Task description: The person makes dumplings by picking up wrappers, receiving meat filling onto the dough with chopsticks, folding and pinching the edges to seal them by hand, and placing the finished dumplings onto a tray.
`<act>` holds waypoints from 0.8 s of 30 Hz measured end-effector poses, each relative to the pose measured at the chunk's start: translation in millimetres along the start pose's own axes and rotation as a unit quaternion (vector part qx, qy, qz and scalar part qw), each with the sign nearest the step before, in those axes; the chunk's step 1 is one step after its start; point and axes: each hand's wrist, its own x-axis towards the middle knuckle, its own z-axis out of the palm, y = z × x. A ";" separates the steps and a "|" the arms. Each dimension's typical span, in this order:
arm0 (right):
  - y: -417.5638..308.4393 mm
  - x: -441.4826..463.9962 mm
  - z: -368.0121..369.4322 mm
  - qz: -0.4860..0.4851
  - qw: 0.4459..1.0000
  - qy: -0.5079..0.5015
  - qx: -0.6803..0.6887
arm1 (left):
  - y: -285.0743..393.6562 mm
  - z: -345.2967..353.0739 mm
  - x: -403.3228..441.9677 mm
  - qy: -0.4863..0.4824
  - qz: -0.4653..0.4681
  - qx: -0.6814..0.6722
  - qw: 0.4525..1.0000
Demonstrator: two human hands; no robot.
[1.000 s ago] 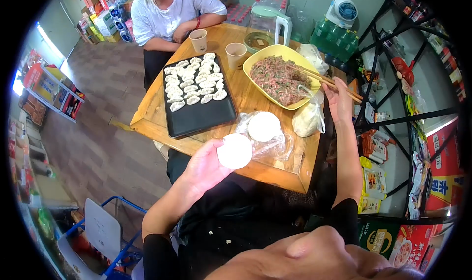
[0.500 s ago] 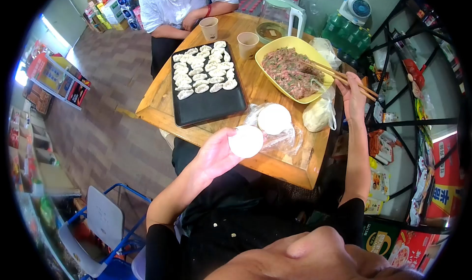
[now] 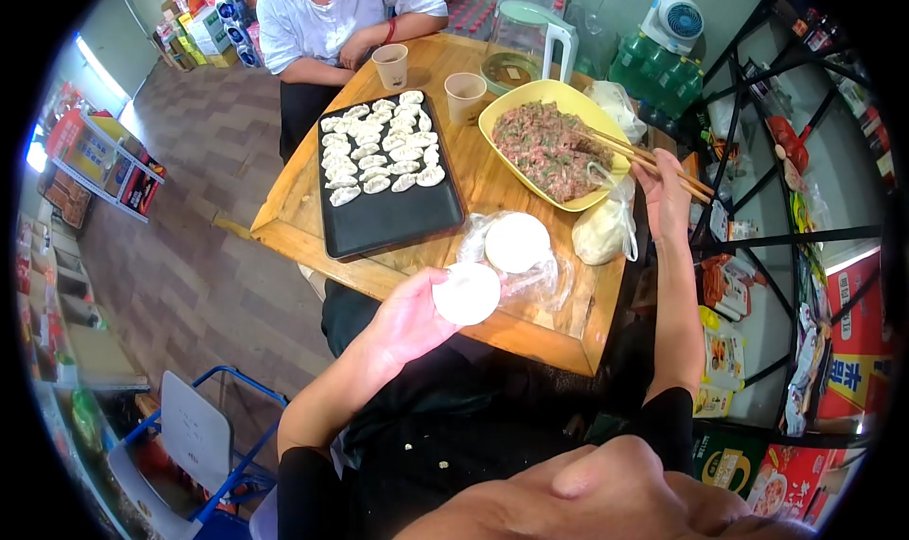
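While left fingers [image 3: 428, 282] loosely cradle round dough [image 3: 468, 295], closed right fingers [image 3: 668, 168] pinch wooden chopsticks [image 3: 617, 144].

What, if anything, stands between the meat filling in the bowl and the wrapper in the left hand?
Along the way lie the yellow bowl's near rim and the white disc on the plastic wrap; nothing visible blocks the space above them.

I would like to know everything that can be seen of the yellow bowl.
The yellow bowl is wide, round-cornered and smooth, like plastic. It sits upright on the wooden table, holding pinkish filling flecked with green; bare wall shows at far right. Chopsticks in the right hand reach down to the filling. A plastic bag overlaps its near right corner; contact is unclear.
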 end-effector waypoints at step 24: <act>-32.8 -97.4 83.6 0.203 0.949 -0.222 -0.093 | 3.4 -5.6 10.6 -0.109 0.023 -0.121 0.986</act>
